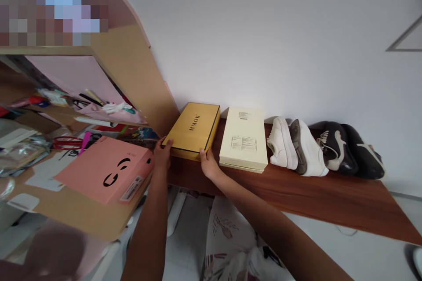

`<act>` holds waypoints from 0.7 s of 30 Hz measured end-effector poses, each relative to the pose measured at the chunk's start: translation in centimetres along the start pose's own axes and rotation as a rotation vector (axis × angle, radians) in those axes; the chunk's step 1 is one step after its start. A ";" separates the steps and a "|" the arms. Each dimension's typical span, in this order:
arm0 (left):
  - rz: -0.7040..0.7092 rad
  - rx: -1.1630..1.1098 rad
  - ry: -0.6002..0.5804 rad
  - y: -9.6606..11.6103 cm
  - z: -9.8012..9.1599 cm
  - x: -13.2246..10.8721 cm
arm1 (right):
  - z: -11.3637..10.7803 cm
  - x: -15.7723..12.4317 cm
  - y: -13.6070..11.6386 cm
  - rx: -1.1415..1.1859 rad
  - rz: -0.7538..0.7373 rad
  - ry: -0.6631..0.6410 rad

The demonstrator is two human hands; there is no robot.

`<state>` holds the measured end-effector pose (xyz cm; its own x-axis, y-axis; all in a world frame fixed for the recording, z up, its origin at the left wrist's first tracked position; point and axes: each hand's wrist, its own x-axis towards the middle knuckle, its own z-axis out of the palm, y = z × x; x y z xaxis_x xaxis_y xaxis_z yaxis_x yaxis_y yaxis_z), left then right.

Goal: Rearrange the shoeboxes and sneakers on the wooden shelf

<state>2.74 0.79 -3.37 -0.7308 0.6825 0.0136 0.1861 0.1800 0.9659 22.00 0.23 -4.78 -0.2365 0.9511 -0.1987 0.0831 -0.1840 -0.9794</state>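
A yellow shoe box (194, 129) with black edges and black lettering lies on a low brown wooden shelf (296, 193) against the white wall. My left hand (162, 154) grips the box's near left corner. My right hand (208, 162) grips its near right corner, fingers curled on the edge. A cream shoe box (244, 138) lies right beside it, touching or almost touching.
A pair of white sneakers (295, 145) and a pair of black sneakers (349, 149) line the shelf to the right. A pink box (105, 169) rests on a cluttered desk at the left, under a wooden bookshelf (132, 70). Patterned fabric lies below my arms.
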 end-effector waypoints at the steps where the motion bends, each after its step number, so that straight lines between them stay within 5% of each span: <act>1: -0.001 -0.013 0.007 0.2 0.1 -0.1 | 0.0 0.1 0.0 -0.012 0.018 0.010; 10: 0.044 0.111 0.026 1.3 0.3 -1.5 | -0.6 -1.1 -1.2 -0.046 0.000 0.010; 13: 0.096 0.166 0.134 1.8 0.2 -1.9 | -2.1 -3.1 -2.1 -0.010 -0.064 -0.020; 17: 0.248 0.128 0.278 4.1 0.8 -3.7 | -7.2 -6.1 -4.9 -0.016 -0.187 -0.111; 21: 0.388 0.004 -0.008 6.6 3.5 -8.9 | -14.6 -7.7 -7.0 -0.061 -0.329 0.050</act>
<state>12.78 -1.55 2.00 -0.6004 0.7060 0.3755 0.4501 -0.0897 0.8885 37.31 -2.14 4.14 -0.2128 0.9683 0.1309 0.0683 0.1483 -0.9866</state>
